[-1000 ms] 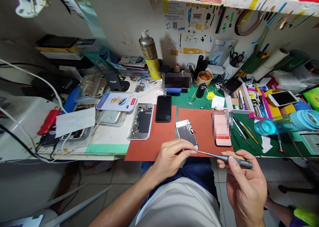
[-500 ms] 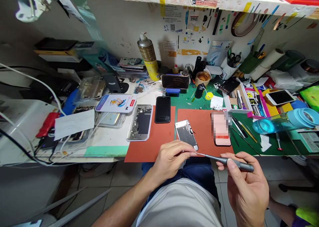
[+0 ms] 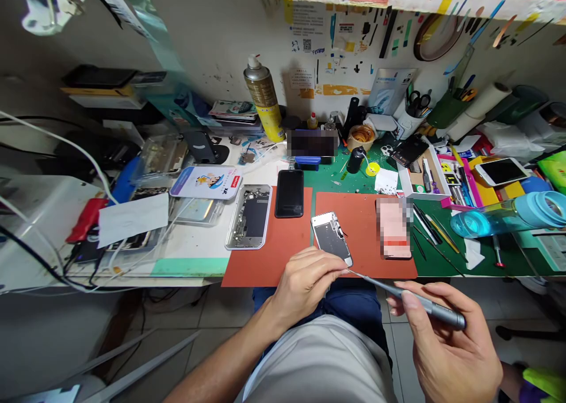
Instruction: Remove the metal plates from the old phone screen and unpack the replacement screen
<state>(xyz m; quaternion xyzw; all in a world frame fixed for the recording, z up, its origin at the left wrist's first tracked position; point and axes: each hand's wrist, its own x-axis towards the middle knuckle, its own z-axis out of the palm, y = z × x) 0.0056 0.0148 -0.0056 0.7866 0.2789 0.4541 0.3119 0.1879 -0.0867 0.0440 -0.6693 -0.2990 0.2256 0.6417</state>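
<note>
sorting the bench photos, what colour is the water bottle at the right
The water bottle is light blue and see-through, showing best in the head view.

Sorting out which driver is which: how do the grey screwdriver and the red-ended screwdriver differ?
Grey screwdriver has a dark grey handle; red-ended screwdriver is silvery with a red end.
The grey one looks clearly longer than the red-ended one.
The grey one is in the right hand, tip at the left hand; the red-ended one lies on the green mat.
</note>
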